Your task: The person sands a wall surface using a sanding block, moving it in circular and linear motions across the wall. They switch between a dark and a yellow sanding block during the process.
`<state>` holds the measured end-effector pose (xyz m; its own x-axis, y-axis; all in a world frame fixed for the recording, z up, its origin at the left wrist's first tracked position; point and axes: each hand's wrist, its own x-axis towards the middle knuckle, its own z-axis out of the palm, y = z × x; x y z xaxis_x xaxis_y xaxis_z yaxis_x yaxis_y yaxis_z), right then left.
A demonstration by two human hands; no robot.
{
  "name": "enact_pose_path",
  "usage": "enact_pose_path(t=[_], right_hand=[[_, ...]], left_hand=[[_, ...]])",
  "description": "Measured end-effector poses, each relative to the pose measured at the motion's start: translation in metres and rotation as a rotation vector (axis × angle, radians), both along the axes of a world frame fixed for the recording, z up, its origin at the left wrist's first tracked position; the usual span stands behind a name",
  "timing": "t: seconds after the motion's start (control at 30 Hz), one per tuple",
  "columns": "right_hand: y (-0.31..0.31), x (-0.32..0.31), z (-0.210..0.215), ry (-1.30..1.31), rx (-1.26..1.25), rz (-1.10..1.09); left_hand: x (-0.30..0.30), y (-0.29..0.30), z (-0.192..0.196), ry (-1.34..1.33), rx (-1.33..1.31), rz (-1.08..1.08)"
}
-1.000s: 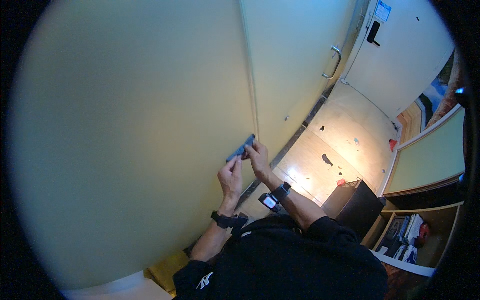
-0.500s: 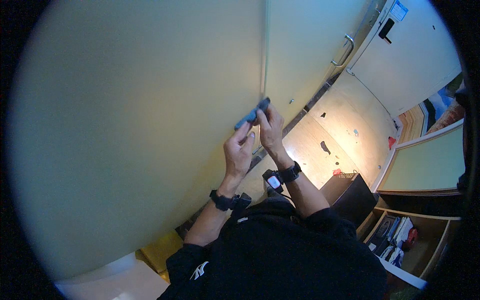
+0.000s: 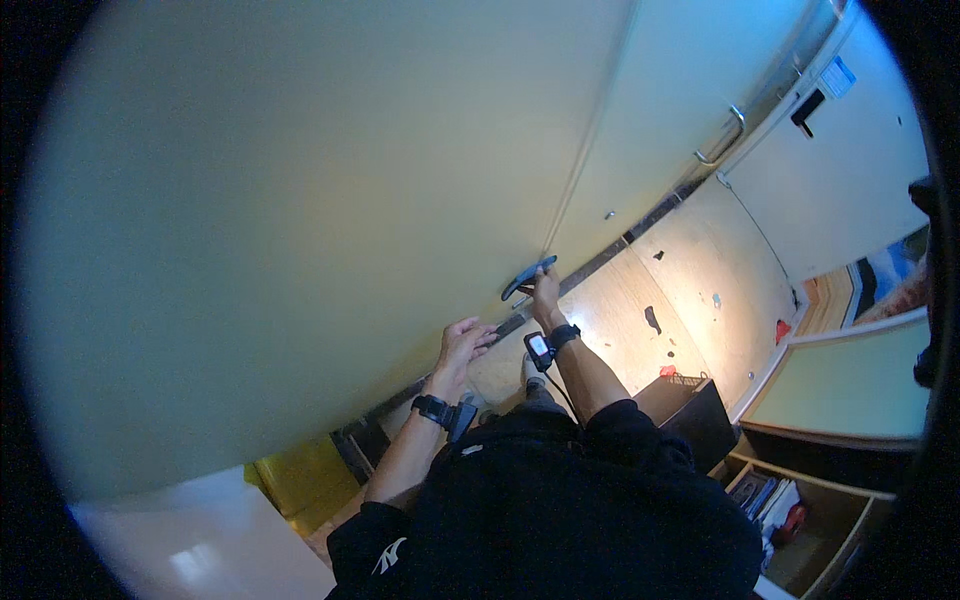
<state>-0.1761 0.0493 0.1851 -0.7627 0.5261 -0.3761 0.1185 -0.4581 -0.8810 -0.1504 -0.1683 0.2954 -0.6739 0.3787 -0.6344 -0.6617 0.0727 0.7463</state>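
My right hand (image 3: 545, 292) grips a dark blue handle-shaped tool (image 3: 528, 277) held against the edge of a large pale cabinet door (image 3: 300, 200), near the seam with the neighbouring door. My left hand (image 3: 465, 343) has let go of the tool and rests flat with fingers spread on the lower part of the same door. Both wrists carry dark bands, and a small lit device (image 3: 539, 349) sits on the right one.
A second pale door with a metal bar handle (image 3: 722, 137) stands to the right. Below it the wooden floor (image 3: 640, 300) shows dark spots. A black box (image 3: 690, 410) and open shelves with books (image 3: 800, 500) lie at the lower right.
My left hand has come off the blue tool and dropped lower onto the door. My right hand still holds the tool against the door edge. The view has tilted.
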Motion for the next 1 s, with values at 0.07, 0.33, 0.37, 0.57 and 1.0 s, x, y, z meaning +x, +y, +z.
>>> enact_pose_path(t=[0.07,0.33,0.37,0.57,1.0], right_hand=[[-0.006,-0.002,-0.005,-0.056,-0.063,-0.005],[-0.092,0.013,0.004,-0.047,-0.258,0.18],[-0.109,0.017,0.01,-0.091,-0.295,0.189],[-0.16,0.036,0.054,-0.008,-0.436,0.206],[-0.044,-0.003,0.228,0.481,0.605,-0.24]], left_hand=[[0.011,-0.017,-0.004,-0.05,0.076,0.094],[0.032,-0.063,-0.02,-0.168,0.174,0.303],[0.036,-0.069,-0.022,-0.177,0.179,0.324],[0.045,-0.104,-0.025,-0.197,0.282,0.402],[0.053,-0.153,-0.024,-0.101,0.356,0.603]])
